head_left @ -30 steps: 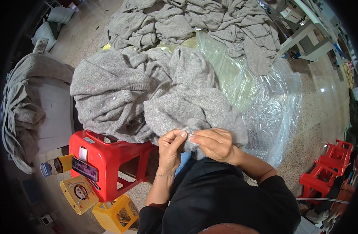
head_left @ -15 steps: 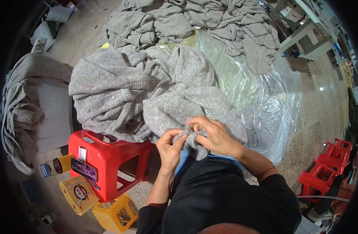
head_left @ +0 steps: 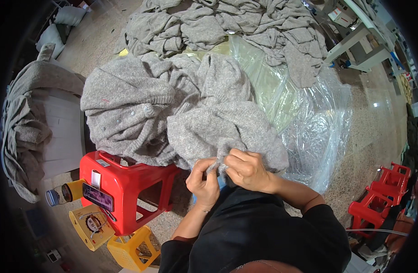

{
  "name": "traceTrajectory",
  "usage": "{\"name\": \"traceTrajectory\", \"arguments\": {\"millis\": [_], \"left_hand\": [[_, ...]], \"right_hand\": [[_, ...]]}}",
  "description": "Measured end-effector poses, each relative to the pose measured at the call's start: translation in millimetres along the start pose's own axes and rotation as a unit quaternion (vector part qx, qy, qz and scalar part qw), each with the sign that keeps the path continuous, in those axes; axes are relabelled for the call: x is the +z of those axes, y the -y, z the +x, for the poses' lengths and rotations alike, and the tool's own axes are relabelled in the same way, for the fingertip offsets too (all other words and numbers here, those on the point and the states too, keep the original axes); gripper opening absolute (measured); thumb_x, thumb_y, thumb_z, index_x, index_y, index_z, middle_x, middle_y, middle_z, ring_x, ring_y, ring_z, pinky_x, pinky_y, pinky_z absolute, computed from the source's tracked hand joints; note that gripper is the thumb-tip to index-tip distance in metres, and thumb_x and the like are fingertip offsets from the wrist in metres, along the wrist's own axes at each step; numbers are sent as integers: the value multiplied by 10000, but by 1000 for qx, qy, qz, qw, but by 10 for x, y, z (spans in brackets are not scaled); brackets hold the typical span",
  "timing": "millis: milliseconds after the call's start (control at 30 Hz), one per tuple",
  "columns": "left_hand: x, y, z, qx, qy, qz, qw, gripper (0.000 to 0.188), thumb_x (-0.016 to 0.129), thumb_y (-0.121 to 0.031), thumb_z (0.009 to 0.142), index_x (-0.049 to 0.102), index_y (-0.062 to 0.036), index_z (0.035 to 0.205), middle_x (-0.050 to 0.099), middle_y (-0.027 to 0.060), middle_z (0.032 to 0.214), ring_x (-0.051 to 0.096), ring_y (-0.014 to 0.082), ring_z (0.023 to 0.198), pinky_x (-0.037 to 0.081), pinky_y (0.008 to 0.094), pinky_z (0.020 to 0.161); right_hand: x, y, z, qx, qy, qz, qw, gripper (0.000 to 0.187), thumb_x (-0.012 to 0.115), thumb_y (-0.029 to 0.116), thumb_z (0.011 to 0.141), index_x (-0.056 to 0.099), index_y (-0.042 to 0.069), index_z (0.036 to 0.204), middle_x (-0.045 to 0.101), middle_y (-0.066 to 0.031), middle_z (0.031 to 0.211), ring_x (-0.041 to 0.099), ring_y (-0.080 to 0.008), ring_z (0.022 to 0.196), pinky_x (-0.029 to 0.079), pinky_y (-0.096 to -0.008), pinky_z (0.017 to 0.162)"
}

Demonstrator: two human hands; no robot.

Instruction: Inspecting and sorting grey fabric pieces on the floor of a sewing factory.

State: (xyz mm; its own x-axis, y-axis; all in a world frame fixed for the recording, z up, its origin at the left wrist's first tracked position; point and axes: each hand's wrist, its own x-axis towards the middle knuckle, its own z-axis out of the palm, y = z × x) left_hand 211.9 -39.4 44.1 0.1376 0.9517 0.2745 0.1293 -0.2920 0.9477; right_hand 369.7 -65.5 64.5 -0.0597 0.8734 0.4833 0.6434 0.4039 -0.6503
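Observation:
A grey knitted garment (head_left: 209, 127) lies over my lap. My left hand (head_left: 203, 182) pinches a fold of its edge between thumb and fingers. Close beside it, my right hand (head_left: 249, 170) is closed on the same bunched knit, its fingers curled toward me. Both hands nearly meet at the gathered cloth, and the fingertips are partly hidden in it. To the left, a heap of similar grey knitwear with small shiny buttons (head_left: 127, 100) adjoins the garment and rests partly on a red plastic stool (head_left: 122, 186).
On the red stool lies a phone (head_left: 98, 196). Beside it are a yellow box (head_left: 91, 227), a jar (head_left: 62, 194) and a yellow stool (head_left: 132, 250). More grey knitwear (head_left: 200, 27) covers plastic sheeting (head_left: 318, 127) ahead. Red stools (head_left: 370, 207) stand at right.
Both hands have moved slightly down toward me. My right hand's fingers, raised and spread before, are now curled in on the knit.

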Motion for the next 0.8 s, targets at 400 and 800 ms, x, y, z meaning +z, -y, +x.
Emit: {"name": "traceTrajectory", "arguments": {"millis": [400, 800], "left_hand": [[-160, 79, 214, -84, 138, -106, 981, 215, 640, 154, 808, 698, 28, 971, 713, 63, 910, 635, 96, 832, 498, 231, 747], [-16, -19, -61, 23, 23, 8, 999, 173, 609, 134, 834, 676, 15, 940, 693, 107, 854, 617, 130, 697, 482, 247, 629]], "right_hand": [[-253, -141, 55, 64, 194, 42, 978, 185, 651, 69, 824, 607, 3, 992, 617, -149, 801, 638, -353, 655, 505, -417, 592], [55, -3, -63, 24, -30, 17, 999, 168, 696, 62, 743, 530, 41, 727, 510, -95, 671, 586, -302, 567, 478, -419, 525]]}}
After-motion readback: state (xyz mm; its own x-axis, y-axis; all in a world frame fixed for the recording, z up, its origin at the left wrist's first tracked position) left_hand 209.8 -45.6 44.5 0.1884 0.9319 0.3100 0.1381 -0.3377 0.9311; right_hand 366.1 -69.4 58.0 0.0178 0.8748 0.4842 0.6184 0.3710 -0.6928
